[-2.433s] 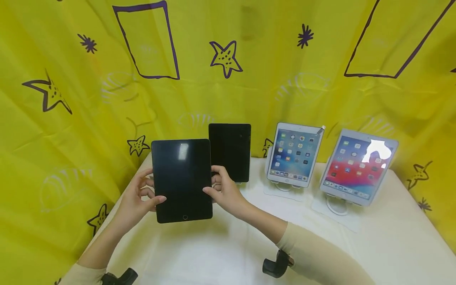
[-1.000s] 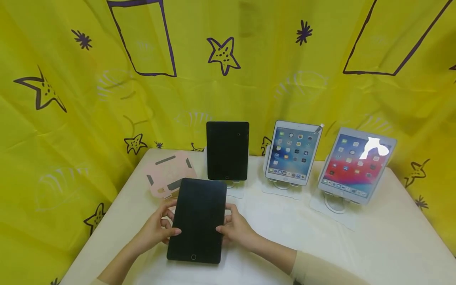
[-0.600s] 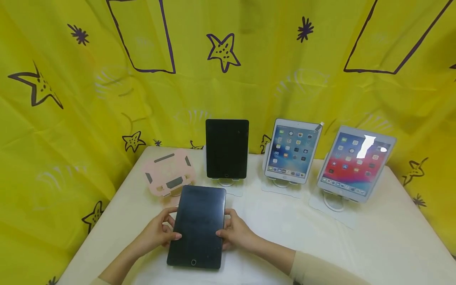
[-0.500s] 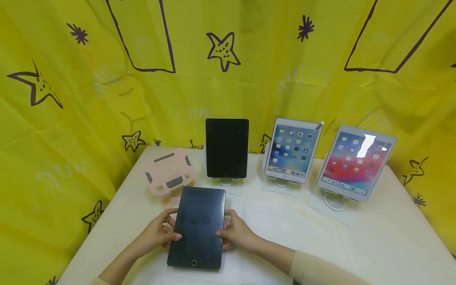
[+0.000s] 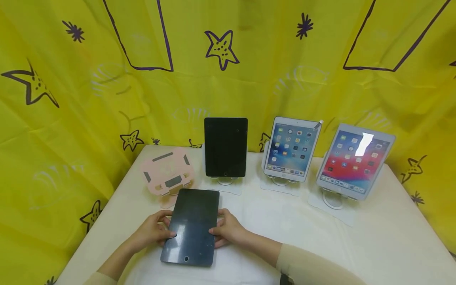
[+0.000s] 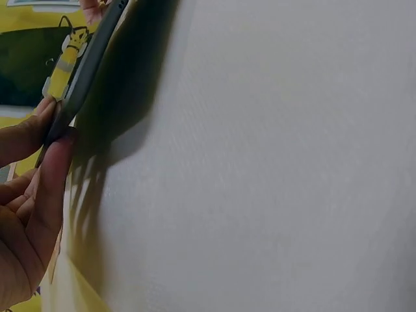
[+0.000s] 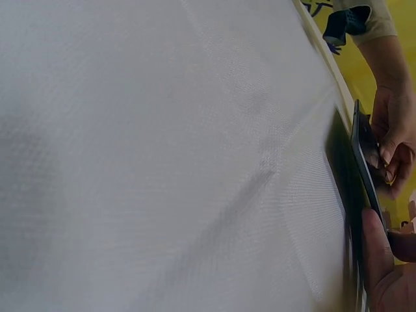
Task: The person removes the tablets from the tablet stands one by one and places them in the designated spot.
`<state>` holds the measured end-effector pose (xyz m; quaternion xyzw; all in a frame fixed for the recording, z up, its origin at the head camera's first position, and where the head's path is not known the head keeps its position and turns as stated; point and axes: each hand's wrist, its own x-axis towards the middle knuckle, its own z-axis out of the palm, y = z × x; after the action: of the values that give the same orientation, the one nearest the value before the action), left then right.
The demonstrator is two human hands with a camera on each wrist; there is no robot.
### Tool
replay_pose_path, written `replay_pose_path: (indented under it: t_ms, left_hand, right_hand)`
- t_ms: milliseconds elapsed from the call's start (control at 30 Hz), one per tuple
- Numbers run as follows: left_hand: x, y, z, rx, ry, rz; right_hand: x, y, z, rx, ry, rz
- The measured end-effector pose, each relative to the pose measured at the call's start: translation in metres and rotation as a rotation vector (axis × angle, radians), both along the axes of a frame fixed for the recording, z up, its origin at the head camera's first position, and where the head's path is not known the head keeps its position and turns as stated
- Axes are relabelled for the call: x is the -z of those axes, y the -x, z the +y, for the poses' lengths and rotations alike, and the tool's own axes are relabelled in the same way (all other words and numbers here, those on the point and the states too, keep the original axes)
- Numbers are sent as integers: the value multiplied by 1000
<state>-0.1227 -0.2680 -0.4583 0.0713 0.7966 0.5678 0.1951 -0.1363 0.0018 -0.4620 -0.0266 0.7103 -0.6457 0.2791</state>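
Note:
A black tablet (image 5: 194, 221), home button toward the near side, is held low over the white table at the front in the head view. My left hand (image 5: 151, 229) pinches its left edge, thumb on the screen. Opposite, my right hand (image 5: 229, 229) grips the right edge the same way. Seen edge-on in the left wrist view, the tablet (image 6: 91, 65) is tilted, with a shadow on the cloth beneath. A pink tablet stand (image 5: 169, 168) with grey pads stands just beyond the tablet's far edge. The right wrist view catches both hands at the tablet's sides.
Behind stands an upright black tablet (image 5: 226, 146) on a stand. To its right, a white-framed tablet (image 5: 292, 148) and another with a red-blue screen (image 5: 356, 160) rest on stands. A yellow curtain (image 5: 263, 87) hangs along the table's back and sides.
Both hands have lowered the black tablet from its raised position toward the near table, uncovering the pink stand. In the last half second it has shifted slightly left.

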Motion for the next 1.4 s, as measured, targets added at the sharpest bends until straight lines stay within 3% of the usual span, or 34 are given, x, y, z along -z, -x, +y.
replay_pose_path:
  t_ms: [200, 733, 967, 1067, 1200, 1400]
  left_hand:
    - [4, 1, -9, -42, 51, 1]
    - [5, 8, -12, -271, 185, -10]
    - [6, 8, -19, -216, 190, 5]
    - [8, 6, -23, -230, 191, 9]
    - [10, 4, -26, -295, 218, 26]
    - [8, 3, -23, -306, 243, 74]
  right_hand:
    - [-1, 6, -11, -14, -12, -12]
    - [9, 19, -29, 64, -18, 25]
    - [2, 24, -32, 6, -118, 110]
    - [1, 26, -35, -26, -175, 144]
    - [0, 27, -39, -61, -223, 206]
    - [-1, 28, -33, -94, -230, 233]
